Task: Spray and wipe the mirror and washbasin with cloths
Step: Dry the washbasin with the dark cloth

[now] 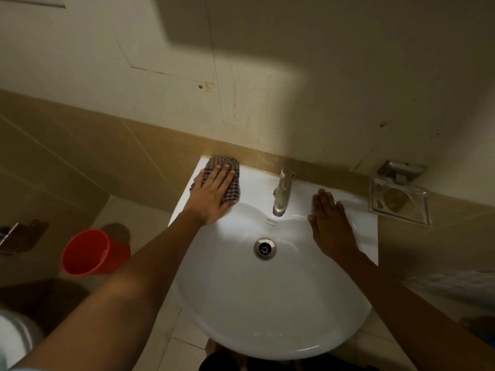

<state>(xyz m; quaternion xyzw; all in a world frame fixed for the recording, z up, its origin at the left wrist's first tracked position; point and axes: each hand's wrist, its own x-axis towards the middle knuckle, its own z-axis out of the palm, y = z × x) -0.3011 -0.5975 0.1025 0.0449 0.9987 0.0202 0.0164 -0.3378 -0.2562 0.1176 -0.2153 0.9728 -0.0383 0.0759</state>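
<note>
Closest to you, the white washbasin point(267, 303) bulges out toward your body, its round bowl curving down to the metal drain point(265, 248) at the middle. Both your forearms reach across it from the bottom corners. Your right hand point(332, 226) lies flat on the basin's right rim, fingers straight and together, nothing in it. Your left hand point(211, 194) is spread flat too, fingers straight, pressing down on the checked cloth point(230, 180) at the back left corner of the basin, right up against the wall edge; the cloth pokes out past your fingertips and along the thumb side. Between your two hands the chrome tap point(282, 191) stands at the back of the basin, its spout over the bowl. Down on the floor to the left sits an orange bucket point(91, 253), well apart from the basin. To the right, just beside the basin's back corner, a metal soap dish point(399, 202) is fixed to the tan tile band. Beyond that rises the cream tiled wall point(267, 76), marked with a couple of small holes and crossed by a broad shadow.
</note>
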